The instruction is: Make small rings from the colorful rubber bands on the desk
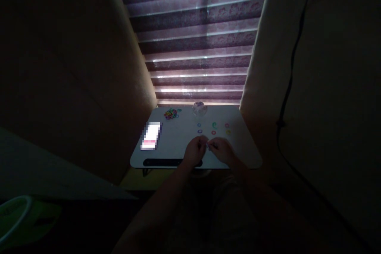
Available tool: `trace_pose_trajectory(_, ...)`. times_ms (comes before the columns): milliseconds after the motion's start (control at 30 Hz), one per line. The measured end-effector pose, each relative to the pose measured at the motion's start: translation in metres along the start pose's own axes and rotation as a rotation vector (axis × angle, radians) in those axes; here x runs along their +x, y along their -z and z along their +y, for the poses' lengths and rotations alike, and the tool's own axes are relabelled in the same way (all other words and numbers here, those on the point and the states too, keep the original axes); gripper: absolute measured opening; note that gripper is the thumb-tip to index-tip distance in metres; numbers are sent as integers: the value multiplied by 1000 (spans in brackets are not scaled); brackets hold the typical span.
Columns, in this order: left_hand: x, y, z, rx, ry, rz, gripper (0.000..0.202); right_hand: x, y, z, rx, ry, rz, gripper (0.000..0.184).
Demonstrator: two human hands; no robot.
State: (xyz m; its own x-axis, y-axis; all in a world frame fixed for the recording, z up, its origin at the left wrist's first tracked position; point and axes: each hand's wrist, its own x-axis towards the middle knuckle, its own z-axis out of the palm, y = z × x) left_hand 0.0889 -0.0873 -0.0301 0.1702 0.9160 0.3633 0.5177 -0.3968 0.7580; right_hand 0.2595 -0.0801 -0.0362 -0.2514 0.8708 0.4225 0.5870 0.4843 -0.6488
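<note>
My left hand [195, 150] and my right hand [220, 149] meet over the front of the white lap table [175, 143], fingers pinched close together. Between the fingertips shows a small pale purple band [207, 145], mostly covered and dim. Just beyond my hands, small elastic bands lie in two short rows: purple ones on the left, a green one [214, 125] and a red one [213, 132] in the middle, a pink one [227, 125] and a yellow one [228, 132] on the right.
A heap of colourful bands [171, 114] lies at the table's back left. A clear round container [199, 109] stands at the back. A lit phone [151, 136] rests on the left, a dark slot [162, 162] along the front edge. Pleated blinds [196, 63] hang behind; walls flank both sides.
</note>
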Motion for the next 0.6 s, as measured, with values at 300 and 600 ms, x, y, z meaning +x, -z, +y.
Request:
trace_pose_trajectory(300,-2,2,-4,-24,7,11,9,3,-9,6,6,-14,-16,11)
trace_pose_trajectory(600,-2,10,7,-83,-15,-164,25,-4,-9,0,-48,-18,140,13)
